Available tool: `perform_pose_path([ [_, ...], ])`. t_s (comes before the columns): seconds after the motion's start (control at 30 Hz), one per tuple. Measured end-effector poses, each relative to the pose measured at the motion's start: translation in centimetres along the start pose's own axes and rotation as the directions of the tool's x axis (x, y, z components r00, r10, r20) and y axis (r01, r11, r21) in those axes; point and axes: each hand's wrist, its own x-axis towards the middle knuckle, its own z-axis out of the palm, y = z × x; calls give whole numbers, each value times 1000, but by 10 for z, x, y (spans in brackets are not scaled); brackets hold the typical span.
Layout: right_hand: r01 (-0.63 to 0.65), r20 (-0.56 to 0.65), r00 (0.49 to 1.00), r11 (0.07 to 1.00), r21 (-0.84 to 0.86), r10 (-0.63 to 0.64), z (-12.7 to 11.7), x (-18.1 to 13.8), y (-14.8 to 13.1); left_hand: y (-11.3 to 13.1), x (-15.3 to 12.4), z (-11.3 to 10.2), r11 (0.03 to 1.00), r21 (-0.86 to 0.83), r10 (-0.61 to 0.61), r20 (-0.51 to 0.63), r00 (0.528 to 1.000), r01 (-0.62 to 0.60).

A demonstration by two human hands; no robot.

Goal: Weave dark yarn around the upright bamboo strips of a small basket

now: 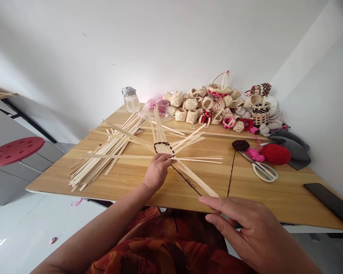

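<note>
A small woven base (163, 148) of pale flat strips lies on the table, edged with dark brown yarn. Its loose strips (188, 139) fan outward on all sides. My left hand (159, 170) is closed on the near edge of this base, fingers pressing it down. From there the brown yarn (185, 179) runs taut toward my right hand (242, 219), low at the table's front edge. That hand's index finger and thumb are apart, while the other fingers curl around the yarn, partly hidden. A second length of yarn leads from the hand up to a dark brown ball (240, 145).
A bundle of loose strips (103, 163) lies left on the wooden table (148, 194). Many small woven baskets (191, 104) are heaped at the back, beside a jar (131, 99). At right are scissors (265, 172), red yarn (276, 153) and a black phone (330, 205). A red stool (15, 151) stands left.
</note>
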Motion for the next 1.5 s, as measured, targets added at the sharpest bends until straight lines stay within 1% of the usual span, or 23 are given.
perform_pose_path([
  [0.1,-30,-44,999,1000,7,31,1,2,2,-5,-2,2,1000,8,10,7,1000,-10],
  [0.23,-56,-138,989,998,-22,53,6,4,5,-8,-4,4,1000,-20,-16,10,1000,16],
  [0.3,-27,-181,983,998,-61,15,10,3,5,-11,-4,4,1000,-15,-25,2,1000,25],
  [0.4,44,-207,976,992,-121,-69,17,3,5,-15,-3,3,999,-1,-38,-18,999,38],
  [0.47,55,-242,966,986,-160,-93,20,5,5,-18,-2,2,999,7,-52,-25,998,52],
  [0.57,-3,-335,939,975,-223,-74,22,8,5,-20,0,0,997,20,-76,-36,996,77],
  [0.63,-51,-373,926,967,-251,-49,22,10,4,-20,0,0,996,26,-78,-41,996,80],
  [0.83,-136,-342,939,950,-280,34,22,13,2,-21,1,-2,997,36,-69,-46,997,71],
  [1.03,-160,-312,948,944,-287,66,27,13,5,-24,2,-4,996,60,-58,-45,997,61],
  [1.27,-104,-310,951,959,-264,18,27,11,3,-26,-1,-4,994,92,-58,-22,998,60],
  [1.4,-98,-301,953,971,-219,28,27,11,3,-27,-2,-2,993,115,-31,-15,999,33],
  [1.5,-93,-259,965,979,-180,44,28,10,5,-29,-3,-2,995,103,-10,-9,1000,11],
])
